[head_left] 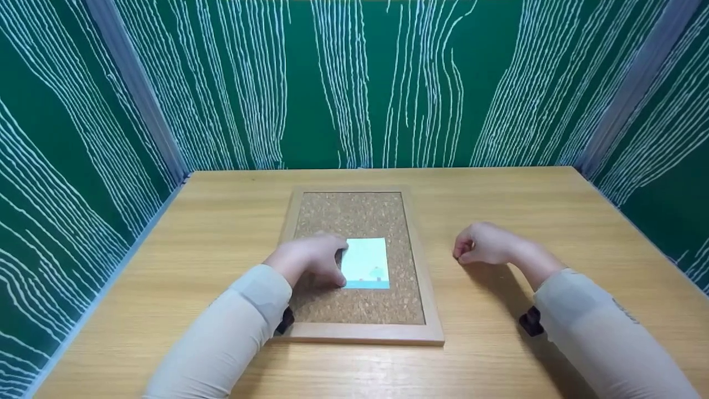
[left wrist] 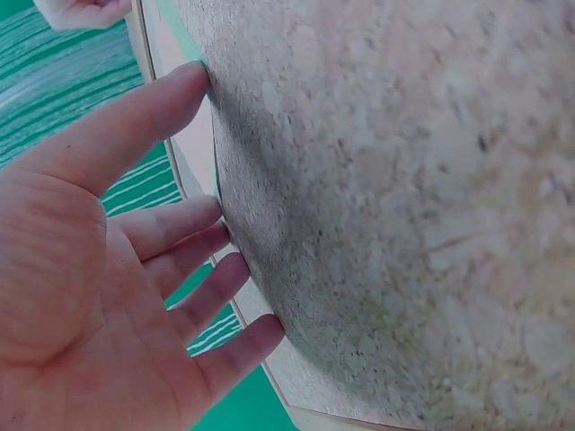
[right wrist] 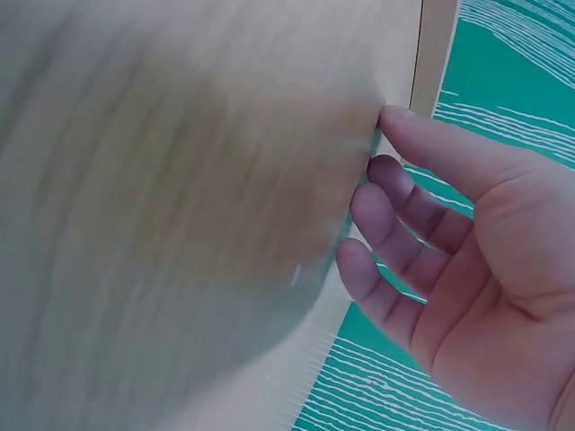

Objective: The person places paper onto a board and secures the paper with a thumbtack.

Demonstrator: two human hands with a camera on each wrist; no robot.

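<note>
You wear pale beige sleeves (head_left: pixel 216 343), greyer near the cuffs (head_left: pixel 263 291); small black blocks (head_left: pixel 532 322) show beneath them; your right sleeve (head_left: pixel 615 343) bears a dark marking (head_left: pixel 626 311).

We see the left grip (left wrist: pixel 108 269), palm towards us, its thumb spread from four gently bent fingers. Thumb and forefinger tips meet the edge of a pale sheet (left wrist: pixel 192 151) with a green band; the other fingertips reach shadowed cork (left wrist: pixel 404 206). Beyond, we find a light frame (left wrist: pixel 325 422), a white-lined green wall (left wrist: pixel 54 135) and part of the other grip (left wrist: pixel 85 12).

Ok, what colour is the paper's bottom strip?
The strip is turquoise, clearest in the head view.
</note>
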